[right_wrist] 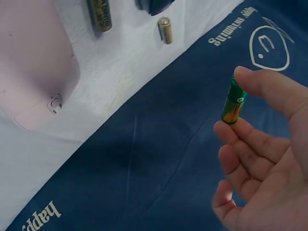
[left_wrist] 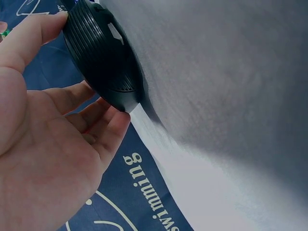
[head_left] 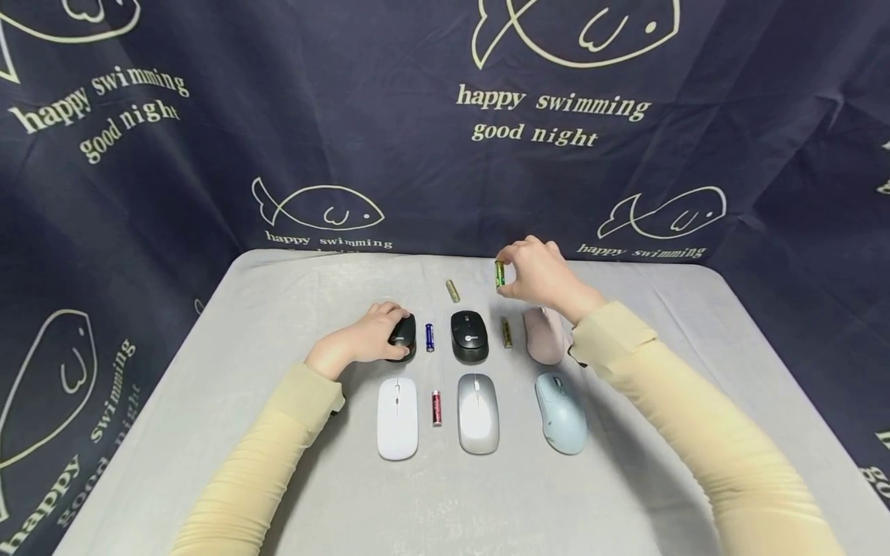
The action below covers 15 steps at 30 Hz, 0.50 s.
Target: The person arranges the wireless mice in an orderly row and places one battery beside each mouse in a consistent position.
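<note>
At the left of the back row, my left hand [head_left: 365, 337] grips a black computer mouse [head_left: 404, 338] by its sides, thumb opposite fingers. The left wrist view shows the ribbed side of this mouse [left_wrist: 98, 55] between thumb and fingertips. My right hand [head_left: 544, 275] holds a green and gold battery [right_wrist: 234, 102] by its two ends, thumb on one and fingertips on the other. It hangs upright over the far part of the table, beyond a pink mouse [head_left: 545, 337]. A gold battery [head_left: 453, 290] lies to the left of that hand.
A second black mouse [head_left: 470, 337] stands between a blue battery [head_left: 429, 337] and another gold battery [head_left: 507, 332]. In the front row are a white mouse [head_left: 397, 421], a red battery [head_left: 436, 408], a silver mouse [head_left: 478, 417] and a light blue mouse [head_left: 562, 415]. Dark printed cloth [head_left: 431, 154] hangs behind.
</note>
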Tool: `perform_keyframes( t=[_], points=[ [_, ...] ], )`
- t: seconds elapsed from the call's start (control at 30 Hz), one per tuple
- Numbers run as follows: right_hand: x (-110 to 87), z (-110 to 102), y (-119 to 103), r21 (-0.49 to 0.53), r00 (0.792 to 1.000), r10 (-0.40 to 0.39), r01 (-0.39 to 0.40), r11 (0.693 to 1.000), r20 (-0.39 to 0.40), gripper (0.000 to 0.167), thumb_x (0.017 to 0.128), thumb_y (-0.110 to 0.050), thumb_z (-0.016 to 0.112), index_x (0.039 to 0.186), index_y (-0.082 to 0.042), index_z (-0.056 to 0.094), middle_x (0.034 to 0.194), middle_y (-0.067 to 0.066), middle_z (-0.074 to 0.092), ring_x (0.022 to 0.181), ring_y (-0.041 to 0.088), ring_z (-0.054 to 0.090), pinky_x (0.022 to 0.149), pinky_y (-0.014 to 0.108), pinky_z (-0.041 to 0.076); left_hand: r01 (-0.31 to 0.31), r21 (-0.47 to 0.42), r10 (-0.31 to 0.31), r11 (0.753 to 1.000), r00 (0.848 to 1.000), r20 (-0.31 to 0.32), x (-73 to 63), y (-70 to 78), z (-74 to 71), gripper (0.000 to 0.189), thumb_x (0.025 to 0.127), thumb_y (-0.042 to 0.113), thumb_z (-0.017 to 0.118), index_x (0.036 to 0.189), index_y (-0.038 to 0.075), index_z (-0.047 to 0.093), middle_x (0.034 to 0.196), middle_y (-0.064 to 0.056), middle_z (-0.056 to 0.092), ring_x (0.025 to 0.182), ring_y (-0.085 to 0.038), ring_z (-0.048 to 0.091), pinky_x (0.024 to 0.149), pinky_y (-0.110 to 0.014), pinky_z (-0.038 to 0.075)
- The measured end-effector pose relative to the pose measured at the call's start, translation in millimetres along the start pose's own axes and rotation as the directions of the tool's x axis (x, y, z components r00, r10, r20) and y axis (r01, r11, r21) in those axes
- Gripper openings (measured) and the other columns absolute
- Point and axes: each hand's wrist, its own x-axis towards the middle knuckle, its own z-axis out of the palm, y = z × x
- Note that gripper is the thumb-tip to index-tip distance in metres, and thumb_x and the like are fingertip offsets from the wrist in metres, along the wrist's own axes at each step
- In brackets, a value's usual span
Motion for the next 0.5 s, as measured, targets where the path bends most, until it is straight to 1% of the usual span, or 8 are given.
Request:
perform_keyframes(
  t=[0.3, 0.5],
  points=[
    [-14.5, -6.9, -5.4, 0.037, 0.999, -0.031, 0.031, 0.999, -0.023, 0.050, 0.067, -0.025, 0.080, 0.110, -0.004, 0.066, 0.103, 0.009, 0.067, 0.098, 0.028, 0.052, 0.076, 0.045, 0.036, -0.013, 0.013, 0.013, 1.000, 1.000, -0.007, -2.7, 3.4, -2.1, 0.066, 0.083, 0.028, 0.067, 0.135, -0.005, 0.043, 0.138, -0.025, 0.040, 0.126, -0.040, 0.035, 0.104, -0.049, 0.035],
    [-27.0, -12.1, -9.9, 0.024, 0.997, -0.054, 0.055, 0.998, -0.052, 0.050, 0.067, -0.025, 0.080, 0.110, -0.004, 0.066, 0.106, 0.011, 0.067, 0.098, 0.028, 0.052, 0.074, 0.043, 0.035, -0.010, 0.019, 0.010, 1.000, 1.000, -0.009, -1.9, 2.3, -1.5, 0.067, 0.083, 0.029, 0.067, 0.135, -0.005, 0.043, 0.138, -0.025, 0.039, 0.127, -0.039, 0.035, 0.104, -0.048, 0.035]
  ],
)
